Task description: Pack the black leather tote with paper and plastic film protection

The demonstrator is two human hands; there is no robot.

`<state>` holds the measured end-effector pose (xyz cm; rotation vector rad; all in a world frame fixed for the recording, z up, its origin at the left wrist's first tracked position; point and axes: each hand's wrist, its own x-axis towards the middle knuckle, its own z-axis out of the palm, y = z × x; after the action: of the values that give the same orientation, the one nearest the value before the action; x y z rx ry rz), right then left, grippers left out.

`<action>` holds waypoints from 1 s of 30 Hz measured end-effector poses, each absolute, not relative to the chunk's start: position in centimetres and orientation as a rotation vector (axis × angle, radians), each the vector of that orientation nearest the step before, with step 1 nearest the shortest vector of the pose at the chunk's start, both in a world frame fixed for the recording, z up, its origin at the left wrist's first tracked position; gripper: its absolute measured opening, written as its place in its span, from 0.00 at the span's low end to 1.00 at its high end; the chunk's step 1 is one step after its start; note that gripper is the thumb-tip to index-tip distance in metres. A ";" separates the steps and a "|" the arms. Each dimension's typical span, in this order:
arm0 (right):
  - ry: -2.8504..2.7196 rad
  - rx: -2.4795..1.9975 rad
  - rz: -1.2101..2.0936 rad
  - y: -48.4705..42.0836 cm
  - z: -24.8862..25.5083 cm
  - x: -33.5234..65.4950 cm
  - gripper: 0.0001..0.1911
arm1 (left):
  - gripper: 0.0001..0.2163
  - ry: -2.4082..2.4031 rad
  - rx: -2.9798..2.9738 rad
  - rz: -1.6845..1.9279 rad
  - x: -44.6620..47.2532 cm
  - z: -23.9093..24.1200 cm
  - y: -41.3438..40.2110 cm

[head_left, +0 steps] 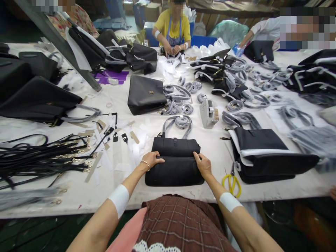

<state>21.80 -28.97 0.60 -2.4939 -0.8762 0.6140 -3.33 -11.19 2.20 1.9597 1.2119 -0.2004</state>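
Note:
A black handbag (174, 171) lies in front of me on the white-covered table, its handles (170, 125) wrapped in clear plastic and pointing away. Gripping its left side near the crease is my left hand (152, 161), thumb on top and a bracelet at the wrist. My right hand (203, 164) pinches the right side at about the same height. The fingers under the bag are partly hidden. Just right of my right hand lie yellow-handled scissors (231, 183). Beyond them rests a stack of black bags (265, 154) with white lining sheets between.
Black straps with metal clips (65, 154) lie at the left among paper scraps. A tape dispenser (208, 113) stands beyond my bag, near another black handbag (145, 94). A metal post (78, 63) rises at the left. A co-worker in yellow (172, 28) works across the table.

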 end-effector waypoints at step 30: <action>-0.464 -2.266 0.950 -33.7 2.6 23.1 0.26 | 0.28 1.316 1.134 0.215 -6.5 -0.7 -15.4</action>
<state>23.07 -33.70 2.56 -2.2656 -0.4640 0.9497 -6.52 -15.43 -0.72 1.1335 1.3160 0.2151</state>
